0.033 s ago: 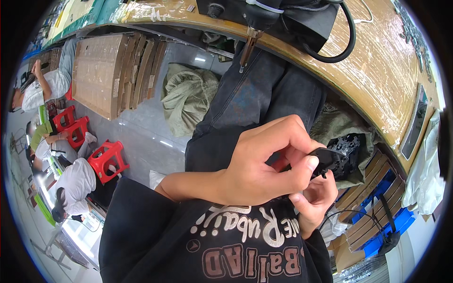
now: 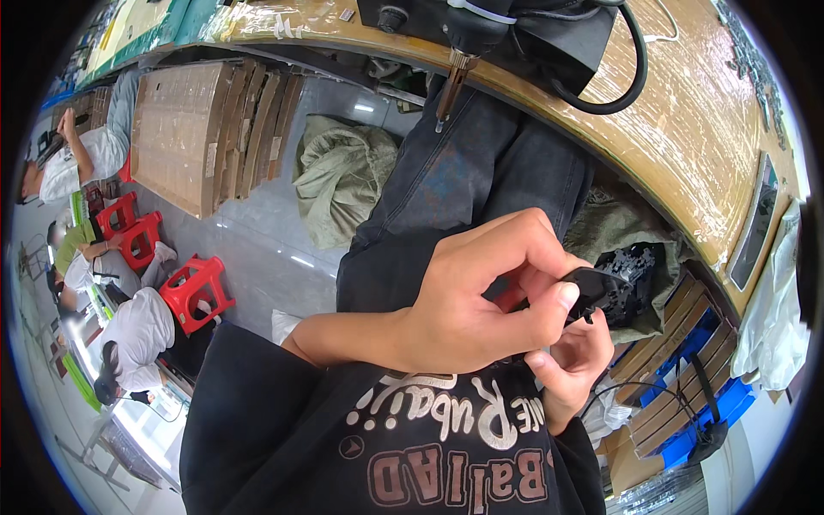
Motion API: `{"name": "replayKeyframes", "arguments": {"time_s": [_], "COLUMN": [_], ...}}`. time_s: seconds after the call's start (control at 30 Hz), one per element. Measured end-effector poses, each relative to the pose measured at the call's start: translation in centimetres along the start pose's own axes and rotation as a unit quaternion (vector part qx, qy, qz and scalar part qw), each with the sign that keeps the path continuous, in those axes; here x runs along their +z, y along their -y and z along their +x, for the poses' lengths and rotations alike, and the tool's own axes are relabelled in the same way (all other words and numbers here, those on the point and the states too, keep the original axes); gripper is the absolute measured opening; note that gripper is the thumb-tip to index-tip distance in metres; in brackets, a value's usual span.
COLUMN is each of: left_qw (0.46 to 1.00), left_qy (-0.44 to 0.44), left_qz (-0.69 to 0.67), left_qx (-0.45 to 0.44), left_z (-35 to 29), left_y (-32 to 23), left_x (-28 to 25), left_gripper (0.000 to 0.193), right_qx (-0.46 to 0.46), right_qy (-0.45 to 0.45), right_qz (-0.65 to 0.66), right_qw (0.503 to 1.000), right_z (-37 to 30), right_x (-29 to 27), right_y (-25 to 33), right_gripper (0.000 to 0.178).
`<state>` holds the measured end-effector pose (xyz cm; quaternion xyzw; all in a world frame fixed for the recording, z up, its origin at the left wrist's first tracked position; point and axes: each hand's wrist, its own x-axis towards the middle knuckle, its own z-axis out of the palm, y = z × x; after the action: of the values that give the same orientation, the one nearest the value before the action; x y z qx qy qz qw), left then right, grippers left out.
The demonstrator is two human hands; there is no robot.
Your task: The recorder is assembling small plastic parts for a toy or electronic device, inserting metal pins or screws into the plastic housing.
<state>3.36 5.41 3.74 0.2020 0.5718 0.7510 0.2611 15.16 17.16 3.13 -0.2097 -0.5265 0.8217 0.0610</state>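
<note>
A small, thin black plastic part point(image 2: 596, 281) with a curved edge is pinched between the thumb and forefinger of my left hand point(image 2: 472, 313), in front of my body. Just below and to the right, my right hand point(image 2: 579, 369) is held close, its fingers curled near the part's lower end. My left thumb and palm cover some of its fingers, so what they grip is hidden. Behind the part, to the right of my legs, an open woven sack point(image 2: 592, 221) holds several black pieces point(image 2: 639, 262).
Over the workbench edge point(image 2: 678, 137) hangs a black machine point(image 2: 566, 43) with a downward metal tip point(image 2: 453, 90). Cardboard sheets point(image 2: 176, 129) and a green sack point(image 2: 343, 176) lie at the left. Red stools point(image 2: 196, 292) and seated people are farther left. Brown cartons point(image 2: 678, 369) stand right.
</note>
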Motion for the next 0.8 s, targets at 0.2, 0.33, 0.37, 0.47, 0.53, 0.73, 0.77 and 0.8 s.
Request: {"name": "replayKeyframes", "arguments": {"time_s": [0.2, 0.33, 0.37, 0.47, 0.53, 0.73, 0.77, 0.8], "left_qw": [0.998, 0.996, 0.997, 0.999, 0.994, 0.971, 0.964, 0.954], "left_qy": [-0.002, -0.017, 0.007, -0.018, -0.053, -0.078, -0.092, -0.100], "left_qz": [-0.005, -0.037, -0.038, 0.018, 0.084, -0.090, -0.111, -0.127], "left_qx": [-0.059, -0.075, -0.070, -0.040, -0.039, -0.208, -0.222, -0.251], "left_z": [0.2, 0.0, -0.3, -1.4, -2.4, -3.0, -3.0, -3.0], "left_y": [-0.4, -0.7, -0.5, 0.8, 2.1, 1.3, 1.3, 1.2], "left_x": [-0.4, -0.6, -1.0, -1.0, -1.6, -3.5, -3.7, -4.2], "left_gripper": [0.017, 0.019, 0.024, 0.032, 0.045, 0.039, 0.039, 0.037], "right_qx": [0.058, 0.070, 0.070, 0.124, 0.155, 0.201, 0.210, 0.211], "right_qy": [0.014, 0.030, 0.030, 0.055, 0.072, 0.094, 0.098, 0.098], "right_qz": [0.101, 0.142, 0.140, 0.161, 0.166, 0.155, 0.164, 0.153], "right_qw": [0.993, 0.987, 0.987, 0.978, 0.971, 0.963, 0.959, 0.961], "right_z": [-0.1, 0.0, 0.1, 0.9, 1.7, 3.3, 3.8, 4.1], "right_x": [0.2, 0.2, 0.1, 0.8, 1.2, 2.4, 2.9, 3.3], "right_y": [0.3, 0.2, 0.1, 0.2, -0.4, -2.2, -2.2, -2.4], "right_gripper": [0.041, 0.044, 0.044, 0.043, 0.040, 0.031, 0.030, 0.029]}}
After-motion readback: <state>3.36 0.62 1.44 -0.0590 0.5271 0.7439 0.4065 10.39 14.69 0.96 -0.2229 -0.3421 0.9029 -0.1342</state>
